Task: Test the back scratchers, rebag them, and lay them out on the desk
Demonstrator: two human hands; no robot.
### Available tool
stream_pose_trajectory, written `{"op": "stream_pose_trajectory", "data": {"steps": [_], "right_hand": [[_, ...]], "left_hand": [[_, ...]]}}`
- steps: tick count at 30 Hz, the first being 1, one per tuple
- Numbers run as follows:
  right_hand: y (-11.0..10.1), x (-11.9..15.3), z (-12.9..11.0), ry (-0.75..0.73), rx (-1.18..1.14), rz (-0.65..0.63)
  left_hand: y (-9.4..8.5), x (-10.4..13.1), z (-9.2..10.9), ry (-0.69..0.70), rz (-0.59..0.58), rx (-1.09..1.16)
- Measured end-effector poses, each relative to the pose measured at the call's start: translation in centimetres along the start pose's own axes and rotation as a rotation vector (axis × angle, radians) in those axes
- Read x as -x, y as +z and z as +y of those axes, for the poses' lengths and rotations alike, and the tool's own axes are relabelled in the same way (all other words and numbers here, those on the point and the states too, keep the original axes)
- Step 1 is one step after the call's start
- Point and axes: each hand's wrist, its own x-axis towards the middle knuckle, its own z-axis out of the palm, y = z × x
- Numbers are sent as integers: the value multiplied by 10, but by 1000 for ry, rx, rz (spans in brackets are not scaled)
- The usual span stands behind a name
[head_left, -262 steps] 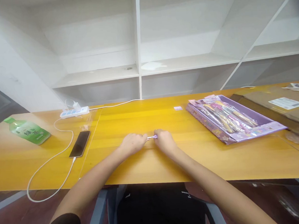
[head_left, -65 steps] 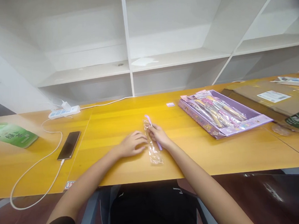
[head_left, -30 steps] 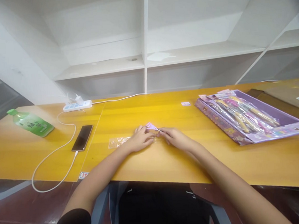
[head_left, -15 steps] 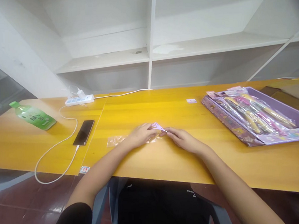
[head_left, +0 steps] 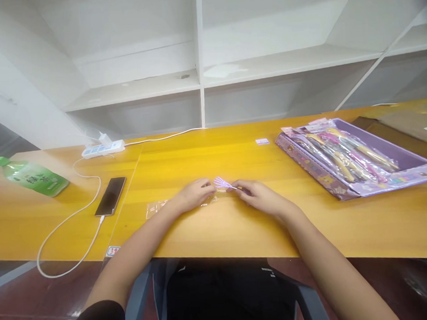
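Purple plastic hand-shaped toy (head_left: pixel 221 182) on its thin stick is sitting near the middle of the yellow table (head_left: pixel 211 228), between my two hands, and everything else I am seeing runs from my left to my right.

Far to my left a green bottle (head_left: pixel 32 176) is lying on its side. Just right of it a white cable (head_left: pixel 70 223) is looping over the table edge and plugging into a dark phone (head_left: pixel 110 196) that is lying flat. Behind the phone a white power strip (head_left: pixel 102 149) is resting near the back edge.

Next, a clear plastic sleeve (head_left: pixel 157 207) is lying flat on the wood, and my left hand (head_left: pixel 193 195) is resting on its right end, palm down, fingers curled loosely together; I cannot tell whether they are pinching the sleeve or only pressing on it. My fingertips there are almost touching the splayed purple head of the toy.

My right hand (head_left: pixel 262 197) is lying just right of the toy, thumb and forefinger closing on the stick end, so the toy is being held low over the table with its head pointing toward my left hand.

Further right, a small white label (head_left: pixel 262 141) is sitting alone. Beyond it a purple box (head_left: pixel 414 165) is holding wrapped toys (head_left: pixel 339 149), and brown cardboard (head_left: pixel 404 124) is lying at my far right.
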Motion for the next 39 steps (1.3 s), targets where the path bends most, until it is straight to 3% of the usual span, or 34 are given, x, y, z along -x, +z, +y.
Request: {"op": "stream_pose_trajectory", "data": {"steps": [5,18,25,39], "right_hand": [[-5,3,-4,-105,132,-26],[-7,9,-8,-105,317,-85],[-4,9,-11,-132,284,-42],[-1,9,-9,-122,331,-106]], "left_hand": [[4,3,-5,31,46,-30],[-4,6,3,50,98,-180],[-3,6,4,137,95,-111],[-5,5,7,132,109,6]]}}
